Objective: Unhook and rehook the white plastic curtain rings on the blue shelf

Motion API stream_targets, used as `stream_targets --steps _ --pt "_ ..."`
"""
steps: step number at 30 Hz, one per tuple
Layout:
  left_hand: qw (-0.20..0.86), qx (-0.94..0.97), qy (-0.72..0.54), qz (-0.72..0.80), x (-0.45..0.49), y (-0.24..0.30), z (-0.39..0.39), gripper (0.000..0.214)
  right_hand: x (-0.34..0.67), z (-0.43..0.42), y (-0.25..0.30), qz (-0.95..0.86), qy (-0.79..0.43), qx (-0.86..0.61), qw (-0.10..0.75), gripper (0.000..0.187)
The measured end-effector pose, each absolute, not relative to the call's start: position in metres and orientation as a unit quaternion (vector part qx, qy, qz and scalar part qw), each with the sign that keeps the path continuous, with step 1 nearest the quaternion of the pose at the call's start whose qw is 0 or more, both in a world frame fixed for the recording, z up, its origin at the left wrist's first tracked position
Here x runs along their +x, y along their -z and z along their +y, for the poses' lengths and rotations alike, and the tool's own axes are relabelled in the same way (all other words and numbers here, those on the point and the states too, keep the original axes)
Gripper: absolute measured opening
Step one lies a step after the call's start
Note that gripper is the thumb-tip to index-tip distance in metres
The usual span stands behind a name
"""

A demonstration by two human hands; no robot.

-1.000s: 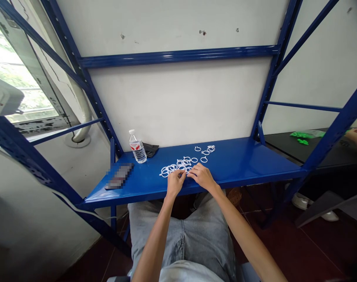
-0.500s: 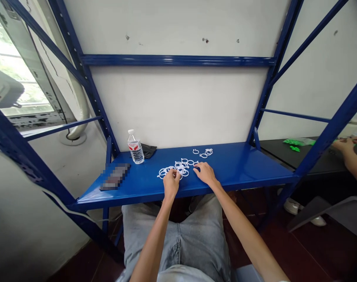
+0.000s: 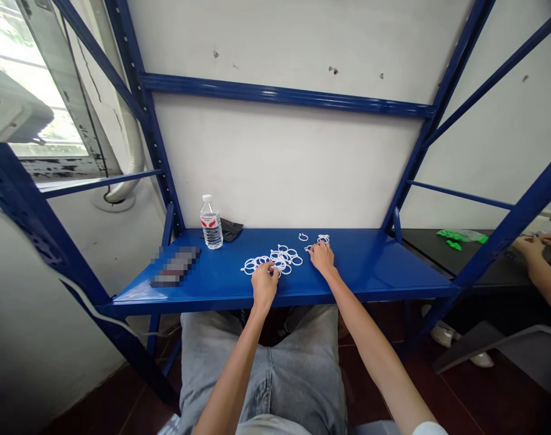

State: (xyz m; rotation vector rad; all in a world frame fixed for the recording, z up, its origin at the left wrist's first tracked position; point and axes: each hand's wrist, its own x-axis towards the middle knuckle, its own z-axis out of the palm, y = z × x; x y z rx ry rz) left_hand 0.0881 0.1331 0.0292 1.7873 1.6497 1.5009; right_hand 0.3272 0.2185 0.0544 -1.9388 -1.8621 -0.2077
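A loose pile of white plastic curtain rings (image 3: 275,261) lies tangled on the blue steel shelf (image 3: 375,266). My left hand (image 3: 264,284) rests at the pile's near edge, its fingertips down among the rings. Whether those fingers grip a ring is hidden. My right hand (image 3: 321,257) lies to the right of the pile, its fingertips beside a small ring (image 3: 308,248). Just beyond it sits a small group of rings (image 3: 323,239), and a single ring (image 3: 303,237) lies further left, near the back of the shelf.
A plastic water bottle (image 3: 211,223) and a black pouch (image 3: 231,229) stand left of the rings. A pixelated flat object (image 3: 174,266) lies near the shelf's left end. Blue uprights frame the shelf. At right, a co-worker's hands (image 3: 531,246) work at a dark table beside green items (image 3: 459,236).
My right hand has moved forward and to the right, toward the rings at the back. My left hand stays at the pile. The camera view has shifted slightly.
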Motion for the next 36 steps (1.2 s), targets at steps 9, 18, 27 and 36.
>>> stream_targets --steps 9,18,27,36 --pt "0.140 0.619 -0.502 0.587 0.091 -0.036 0.128 0.026 0.329 0.171 -0.052 -0.724 -0.081 -0.558 0.398 0.025" --pt "0.132 0.624 -0.500 0.586 0.090 -0.036 0.126 0.026 0.321 0.148 -0.038 -0.761 -0.088 -0.477 0.431 0.042" --pt "0.119 0.643 -0.492 0.575 0.088 -0.036 0.126 0.025 0.317 0.148 -0.030 -0.783 -0.041 -0.498 0.370 0.030" --pt "0.137 0.783 -0.391 0.464 0.089 -0.042 0.119 0.030 0.310 0.134 -0.043 -0.848 -0.053 -0.401 0.341 0.029"
